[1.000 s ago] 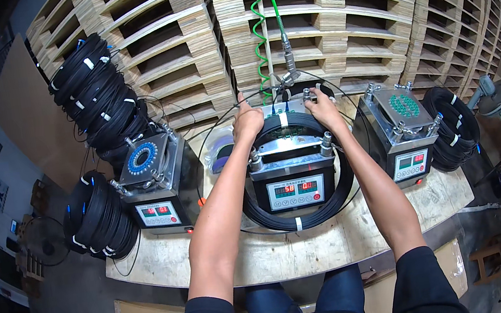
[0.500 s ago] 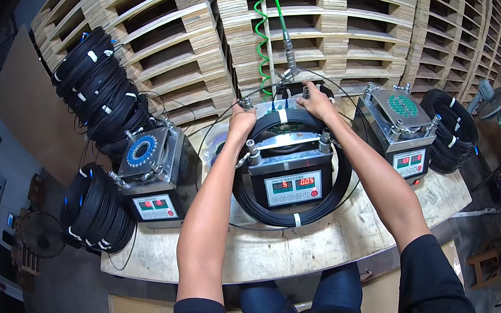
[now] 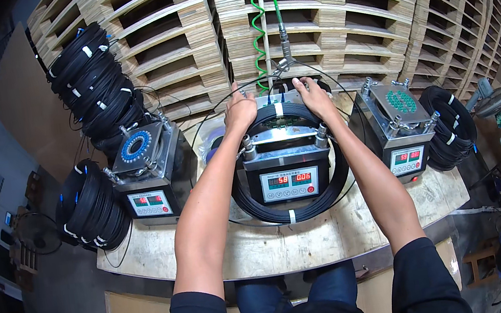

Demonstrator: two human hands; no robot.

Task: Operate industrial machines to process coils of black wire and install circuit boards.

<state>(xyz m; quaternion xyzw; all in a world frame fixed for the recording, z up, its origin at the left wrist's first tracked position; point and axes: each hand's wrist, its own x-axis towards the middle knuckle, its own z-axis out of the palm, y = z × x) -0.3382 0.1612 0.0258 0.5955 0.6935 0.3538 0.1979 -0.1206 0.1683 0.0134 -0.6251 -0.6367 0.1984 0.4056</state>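
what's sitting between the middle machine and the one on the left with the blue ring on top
In the head view, between the middle machine and the left machine sits a clear bag with something bluish inside, beside the left forearm.

At the workbench's (image 3: 288,253) left end a grey box machine with a blue ring top (image 3: 146,170) is seen, black cable coils (image 3: 89,206) just beside it. A second machine, green-topped (image 3: 400,127), is set near the right edge. Stacked wooden pallets (image 3: 340,18) are ranged behind.
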